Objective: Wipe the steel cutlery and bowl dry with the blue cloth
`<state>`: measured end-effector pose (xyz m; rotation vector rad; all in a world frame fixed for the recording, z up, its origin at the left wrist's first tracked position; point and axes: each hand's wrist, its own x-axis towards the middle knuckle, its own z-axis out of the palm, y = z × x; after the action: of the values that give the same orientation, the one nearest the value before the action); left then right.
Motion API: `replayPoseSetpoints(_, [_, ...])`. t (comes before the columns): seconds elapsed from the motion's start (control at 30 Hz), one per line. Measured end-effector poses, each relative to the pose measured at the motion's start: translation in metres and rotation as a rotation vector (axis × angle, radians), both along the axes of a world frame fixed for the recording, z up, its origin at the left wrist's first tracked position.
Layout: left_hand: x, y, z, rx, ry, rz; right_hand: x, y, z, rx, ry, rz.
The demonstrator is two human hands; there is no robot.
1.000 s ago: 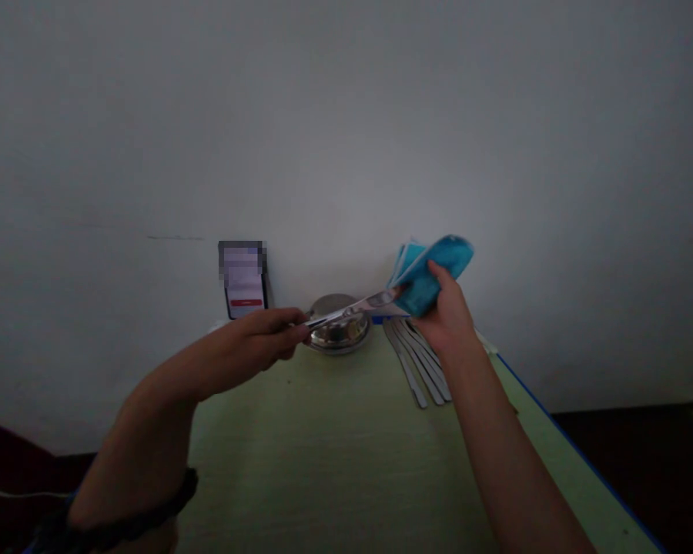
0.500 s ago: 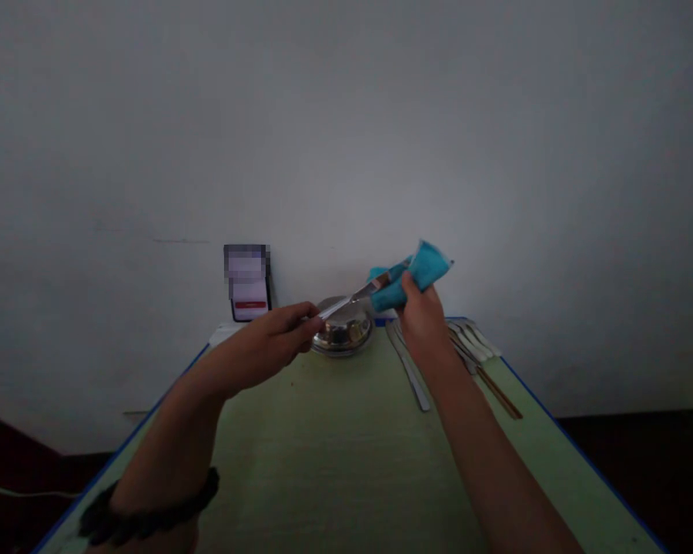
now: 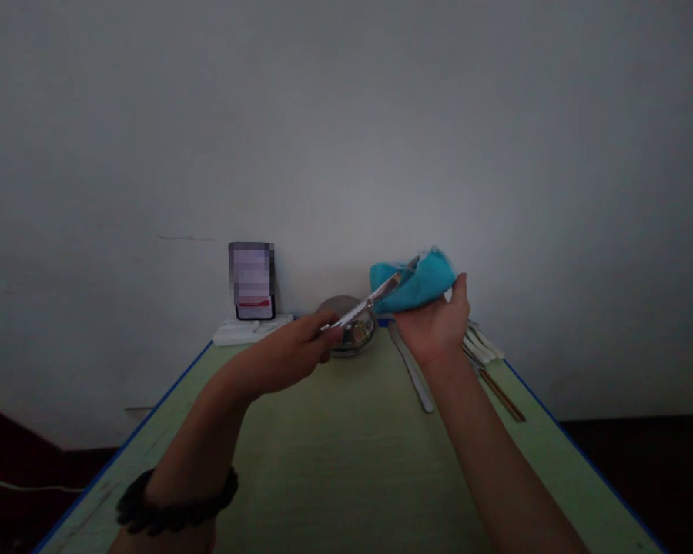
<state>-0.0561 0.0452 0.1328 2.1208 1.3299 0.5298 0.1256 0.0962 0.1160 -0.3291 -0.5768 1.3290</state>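
Observation:
My left hand [image 3: 292, 352] is closed on one end of a shiny metal table knife [image 3: 355, 312], which slants up to the right. The knife's far end rests in the fold of a blue cloth [image 3: 426, 286]. Palm up beneath that cloth, my right hand [image 3: 439, 329] holds it, with the thumb raised at its right side and the other fingers mostly hidden. Behind my left fingertips sits a round, lidded metal bowl [image 3: 358, 335], partly covered. On the table just left of my right wrist lies another metal knife [image 3: 413, 373].
Several white-handled utensils [image 3: 485, 344] and brown sticks [image 3: 502, 394] lie along the right side of the green table [image 3: 346, 462]. A phone [image 3: 254, 281] leans on the wall above a white object [image 3: 236, 331] at the back left.
My right hand has turned palm up and opened out under the cloth, which is now spread wider. My left hand has moved slightly right with the knife.

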Motion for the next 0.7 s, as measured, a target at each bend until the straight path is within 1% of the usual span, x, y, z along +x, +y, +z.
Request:
replayPoseSetpoints(0.13, [0.001, -0.004, 0.002, -0.025, 0.062, -0.035, -0.003, 0.008, -0.007, -0.194, -0.128, -0.283])
replayPoseSetpoints(0.2, [0.000, -0.004, 0.003, -0.010, 0.071, -0.025, -0.008, 0.010, -0.012, -0.216, -0.164, -0.372])
replayPoseSetpoints(0.23, [0.000, -0.004, 0.004, 0.002, 0.073, -0.015, -0.011, 0.010, -0.015, -0.206, -0.175, -0.377])
replayPoseSetpoints(0.37, [-0.007, -0.004, 0.004, 0.000, 0.084, -0.007, -0.016, 0.012, -0.021, -0.156, -0.213, -0.302])
replayPoseSetpoints(0.43, [-0.011, -0.004, 0.005, -0.046, 0.072, -0.028, -0.011, 0.015, -0.020, -0.160, -0.225, -0.331])
replayPoseSetpoints(0.53, [-0.015, -0.006, 0.006, -0.117, 0.060, -0.058, 0.004, 0.017, -0.015, -0.200, -0.204, -0.418])
replayPoseSetpoints(0.63, [-0.015, -0.007, 0.008, -0.088, 0.081, -0.070, 0.016, 0.017, -0.010, -0.185, -0.184, -0.448])
replayPoseSetpoints(0.7, [-0.015, -0.007, 0.009, -0.041, 0.094, -0.068, 0.015, 0.016, -0.007, -0.157, -0.175, -0.437])
